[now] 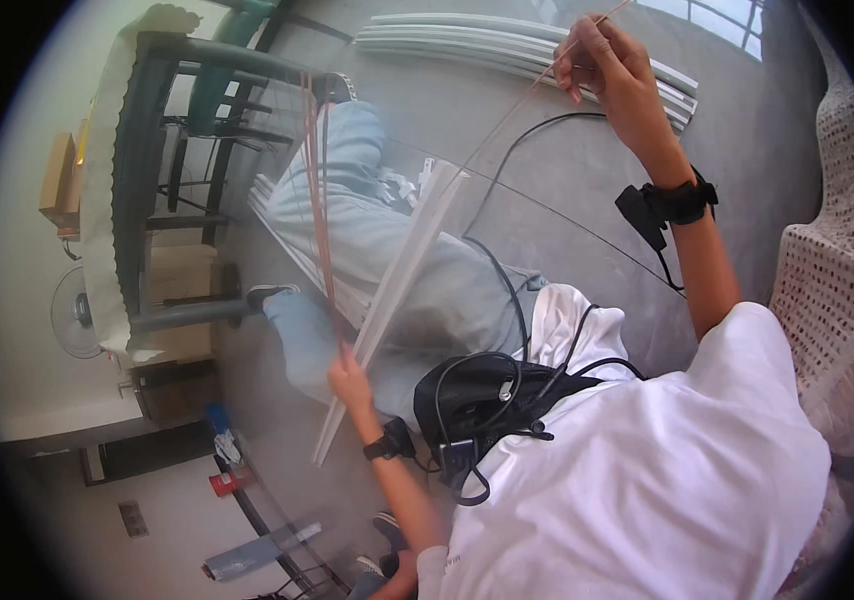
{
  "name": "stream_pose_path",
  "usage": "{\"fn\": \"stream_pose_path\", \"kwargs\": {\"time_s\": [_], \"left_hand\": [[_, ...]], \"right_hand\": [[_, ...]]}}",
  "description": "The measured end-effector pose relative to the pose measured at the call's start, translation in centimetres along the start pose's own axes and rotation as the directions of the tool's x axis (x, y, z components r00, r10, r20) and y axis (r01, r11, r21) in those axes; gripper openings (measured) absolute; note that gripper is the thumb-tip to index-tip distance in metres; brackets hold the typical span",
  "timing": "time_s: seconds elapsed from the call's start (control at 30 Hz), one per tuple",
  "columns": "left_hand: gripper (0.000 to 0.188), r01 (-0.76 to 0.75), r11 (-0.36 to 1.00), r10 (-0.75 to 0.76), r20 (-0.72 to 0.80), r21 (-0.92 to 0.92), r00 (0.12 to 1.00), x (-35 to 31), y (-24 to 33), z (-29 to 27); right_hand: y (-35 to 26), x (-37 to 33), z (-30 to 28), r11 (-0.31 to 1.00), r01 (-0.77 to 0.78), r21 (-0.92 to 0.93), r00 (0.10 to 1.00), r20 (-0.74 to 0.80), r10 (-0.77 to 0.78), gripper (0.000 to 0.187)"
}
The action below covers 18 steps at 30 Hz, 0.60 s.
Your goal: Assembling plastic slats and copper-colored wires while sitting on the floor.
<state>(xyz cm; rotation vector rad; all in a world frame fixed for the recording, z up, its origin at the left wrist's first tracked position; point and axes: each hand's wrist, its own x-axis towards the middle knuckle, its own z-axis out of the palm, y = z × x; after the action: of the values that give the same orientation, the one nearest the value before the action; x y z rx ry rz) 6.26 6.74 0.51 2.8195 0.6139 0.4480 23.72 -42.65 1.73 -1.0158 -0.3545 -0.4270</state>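
Observation:
My left hand (349, 382) is closed round the lower end of a bundle of reddish-brown cords (321, 215). These cords run up from it to a dark green metal frame (232, 58). Raised at the upper right, my right hand (602, 60) pinches a thin pale reddish cord (525, 97). That cord slants down toward the end of a white slotted rail (402, 255), where I lose sight of it. The rail lies across my legs, its lower part beside my left hand.
Long white rails (507, 48) lie stacked on the grey floor. A black cable (495, 262) loops from my black waist bag (467, 395). At left are a fan (75, 312) and a cardboard box (59, 178). Another person's arm (402, 578) shows at the bottom edge.

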Motion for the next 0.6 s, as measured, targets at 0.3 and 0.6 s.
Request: {"fn": "stream_pose_path", "kwargs": {"time_s": [0.3, 0.6], "left_hand": [[0.055, -0.006, 0.988, 0.024, 0.118, -0.153, 0.993, 0.3, -1.5, 0.0], [0.053, -0.012, 0.983, 0.034, 0.114, -0.182, 0.993, -0.1, -1.1, 0.2]], "right_hand": [[1.7, -0.7, -4.8, 0.976, -0.176, 0.128, 0.969, -0.154, 0.195, 0.031], [4.4, -2.4, -4.5, 0.964, -0.192, 0.182, 0.98, -0.011, 0.197, 0.027]]}}
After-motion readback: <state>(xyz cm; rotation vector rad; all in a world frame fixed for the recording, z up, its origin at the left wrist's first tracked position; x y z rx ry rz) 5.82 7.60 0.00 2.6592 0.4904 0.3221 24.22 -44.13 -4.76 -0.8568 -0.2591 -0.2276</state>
